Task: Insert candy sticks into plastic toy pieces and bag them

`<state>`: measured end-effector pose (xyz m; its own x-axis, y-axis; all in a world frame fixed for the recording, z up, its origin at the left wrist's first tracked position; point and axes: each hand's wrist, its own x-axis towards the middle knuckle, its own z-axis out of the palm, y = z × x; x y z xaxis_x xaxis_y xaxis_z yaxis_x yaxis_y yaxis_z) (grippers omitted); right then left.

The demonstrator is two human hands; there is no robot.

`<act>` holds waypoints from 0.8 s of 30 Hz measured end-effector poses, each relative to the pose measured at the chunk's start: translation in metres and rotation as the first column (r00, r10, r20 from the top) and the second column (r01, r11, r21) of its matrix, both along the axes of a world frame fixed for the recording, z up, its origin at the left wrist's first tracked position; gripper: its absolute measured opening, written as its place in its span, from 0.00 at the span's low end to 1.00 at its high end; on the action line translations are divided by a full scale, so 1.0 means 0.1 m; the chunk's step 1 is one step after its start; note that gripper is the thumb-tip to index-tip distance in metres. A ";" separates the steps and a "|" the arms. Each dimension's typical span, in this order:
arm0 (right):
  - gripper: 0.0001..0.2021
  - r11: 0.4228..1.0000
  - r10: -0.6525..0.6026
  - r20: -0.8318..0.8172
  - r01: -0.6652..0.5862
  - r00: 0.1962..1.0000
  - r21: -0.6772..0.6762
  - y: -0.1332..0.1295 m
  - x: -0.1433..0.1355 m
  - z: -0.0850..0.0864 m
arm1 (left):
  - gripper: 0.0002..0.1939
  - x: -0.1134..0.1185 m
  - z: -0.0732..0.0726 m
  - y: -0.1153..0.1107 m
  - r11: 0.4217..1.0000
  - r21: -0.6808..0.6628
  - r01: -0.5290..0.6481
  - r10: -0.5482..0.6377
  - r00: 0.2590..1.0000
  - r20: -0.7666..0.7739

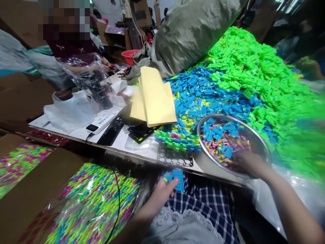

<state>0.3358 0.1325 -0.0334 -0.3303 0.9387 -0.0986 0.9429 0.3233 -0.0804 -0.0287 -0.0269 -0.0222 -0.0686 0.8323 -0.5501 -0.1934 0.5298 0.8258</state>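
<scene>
Over my lap, my left hand [166, 189] is closed around a blue plastic piece [179, 180] with ridges, the thumb lying across it. My right hand [245, 161] reaches down into a round metal bowl [264, 147] on the table; motion smears its fingers, so what they touch is unclear. Inside the bowl lie small pink, yellow and red pieces [215, 147] with several blue ridged pieces [231, 128] on top. A black perforated tray [175, 156] sits at the table's front edge, left of the bowl. Behind it is a row of green and blue pieces [177, 140].
Heaps of green pieces [254, 64] and blue pieces [195, 89] cover the table's back and right, below a large grey sack [193, 34]. Yellow cardboard sheets [158, 98] and a black phone [110, 131] lie left. Bagged colourful pieces [93, 203] fill a carton. A co-worker [73, 47] sits across.
</scene>
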 end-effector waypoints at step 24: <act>0.13 0.746 -0.611 -0.791 -0.313 0.030 -0.588 -1.24 -1.74 0.43 | 0.18 0.30 0.16 0.07 0.987 0.037 -0.159 0.149 0.970 0.192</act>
